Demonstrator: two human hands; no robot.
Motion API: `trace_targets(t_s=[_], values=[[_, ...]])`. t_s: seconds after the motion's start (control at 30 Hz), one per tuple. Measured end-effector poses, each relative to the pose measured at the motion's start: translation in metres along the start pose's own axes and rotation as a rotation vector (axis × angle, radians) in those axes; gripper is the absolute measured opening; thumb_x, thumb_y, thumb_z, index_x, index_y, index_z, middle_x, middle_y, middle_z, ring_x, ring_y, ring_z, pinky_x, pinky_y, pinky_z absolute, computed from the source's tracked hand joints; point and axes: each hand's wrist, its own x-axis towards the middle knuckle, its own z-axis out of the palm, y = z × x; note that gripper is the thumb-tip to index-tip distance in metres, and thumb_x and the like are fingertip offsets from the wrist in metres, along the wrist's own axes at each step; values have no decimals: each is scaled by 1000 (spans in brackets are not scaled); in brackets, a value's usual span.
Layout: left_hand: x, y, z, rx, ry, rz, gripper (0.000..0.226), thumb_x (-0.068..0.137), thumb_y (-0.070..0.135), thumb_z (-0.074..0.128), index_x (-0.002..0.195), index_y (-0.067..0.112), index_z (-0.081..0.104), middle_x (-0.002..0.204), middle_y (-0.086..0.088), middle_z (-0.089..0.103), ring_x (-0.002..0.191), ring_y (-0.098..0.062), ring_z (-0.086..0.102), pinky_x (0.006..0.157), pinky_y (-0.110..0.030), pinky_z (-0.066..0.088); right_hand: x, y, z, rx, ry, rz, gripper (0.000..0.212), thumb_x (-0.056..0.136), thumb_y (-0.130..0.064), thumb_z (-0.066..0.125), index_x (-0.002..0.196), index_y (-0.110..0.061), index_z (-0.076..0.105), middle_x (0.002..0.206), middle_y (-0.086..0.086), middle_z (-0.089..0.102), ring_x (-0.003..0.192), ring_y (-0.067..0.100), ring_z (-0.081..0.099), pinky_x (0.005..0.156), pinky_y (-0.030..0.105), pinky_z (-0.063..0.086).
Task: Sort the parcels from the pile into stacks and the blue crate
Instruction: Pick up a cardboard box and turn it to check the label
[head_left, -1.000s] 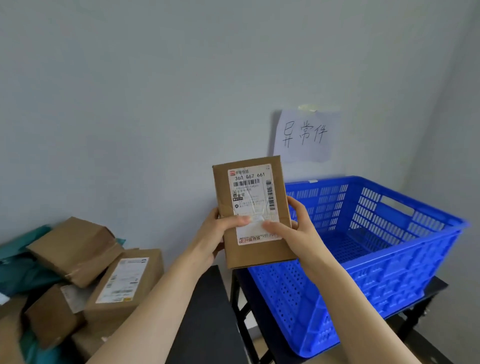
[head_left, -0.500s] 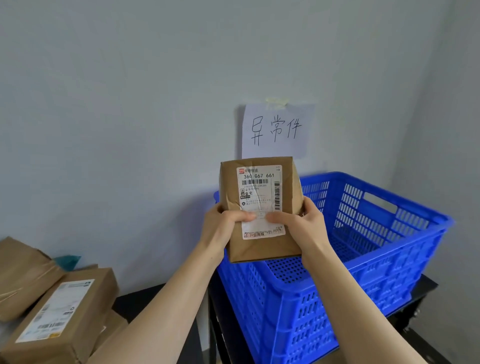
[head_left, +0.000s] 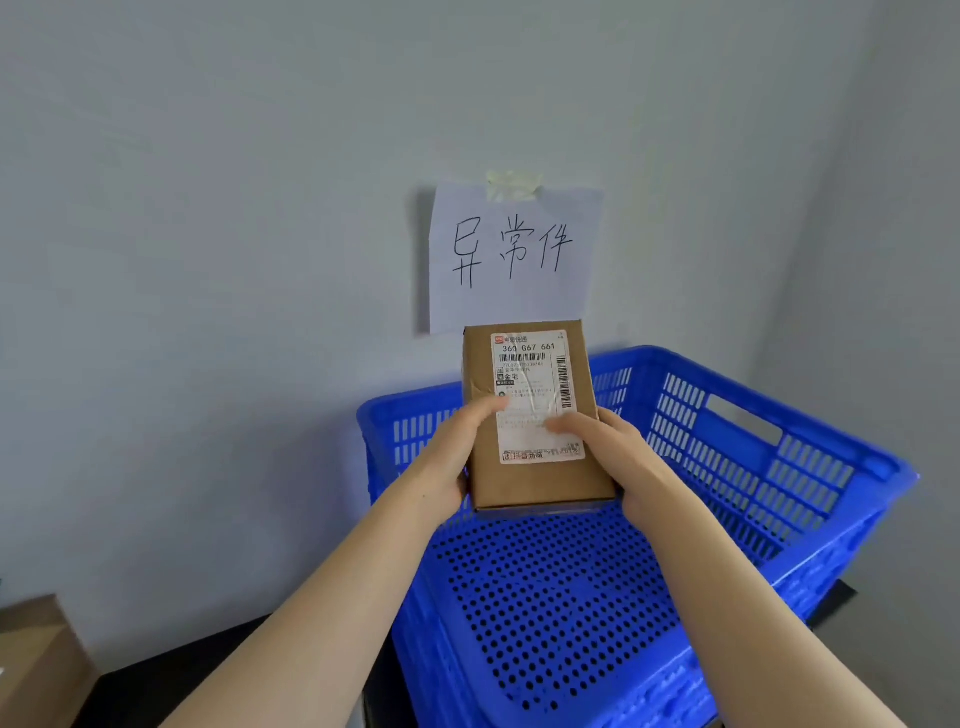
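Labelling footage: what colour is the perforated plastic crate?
The perforated plastic crate is blue; head view shows it.

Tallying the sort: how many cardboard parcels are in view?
2. The held parcel is gripped by the left hand and right hand over the blue crate; the second parcel is cut off at bottom left. Others may lie outside view.

I see a matt brown cardboard parcel (head_left: 540, 480), its shipping label (head_left: 530, 364) under glossy tape, smooth perforated blue plastic crate (head_left: 561, 613) at five o'clock, thin paper note (head_left: 514, 249) at twelve
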Motion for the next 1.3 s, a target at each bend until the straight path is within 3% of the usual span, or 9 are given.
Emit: trace_targets(t_s=[0.2,0.33,0.53,0.67,0.8,0.97,1.13,1.2,1.3], values=[[54,-10,-2,27,203,-118,10,96,24,54,95,19,63,102,-1,66,97,-15,57,107,-40,36,64,12,-16,-64,-130,286,28,83,-31,73,104,-15,66,97,5,74,91,22,68,81,36,55],[85,-28,-11,192,318,-260,30,95,12,51,125,11,56,130,-3,55,127,-26,44,114,-50,25,110,27,-14,-169,-277,454,32,83,-15,71,113,-8,62,106,11,72,100,27,67,92,44,53],[114,-52,-19,528,375,-532,54,100,3,41,150,3,20,156,-20,20,141,-40,25,110,-54,31,156,71,12,-313,-492,645,44,79,-5,67,120,-11,54,116,15,63,106,34,60,97,57,46],[138,-74,-28,773,445,-537,45,100,7,41,143,-2,35,146,-17,42,133,-32,43,107,-38,37,168,104,26,-321,-538,715,42,84,-3,62,124,-12,52,119,16,61,108,36,58,98,62,43],[155,-111,-37,836,529,-623,40,101,4,37,140,-2,38,143,-16,44,130,-27,45,103,-30,38,184,128,37,-333,-561,714,26,92,-5,55,118,-10,53,110,14,60,108,33,56,101,57,43],[165,-135,-52,693,626,-750,35,99,3,40,134,-2,45,125,-15,55,113,-25,55,63,-27,44,193,154,55,-336,-558,689,22,95,-5,52,116,-9,55,113,11,62,106,28,57,99,47,46],[168,-148,-59,685,653,-805,35,99,1,42,134,-1,43,123,-13,57,116,-22,54,69,-24,42,198,170,62,-285,-591,675,30,94,0,50,119,-15,56,113,7,63,111,27,57,93,41,49],[170,-149,-59,700,656,-797,31,98,-1,44,129,2,46,135,-14,51,117,-24,54,78,-26,41,200,172,63,-236,-614,670,32,93,5,48,112,-17,60,103,4,66,106,26,60,95,41,51],[171,-149,-59,719,652,-809,25,97,-3,44,120,1,53,133,-14,53,114,-24,54,75,-22,37,198,165,61,-186,-625,668,32,94,9,45,99,-20,58,92,0,66,91,20,61,92,38,51]])
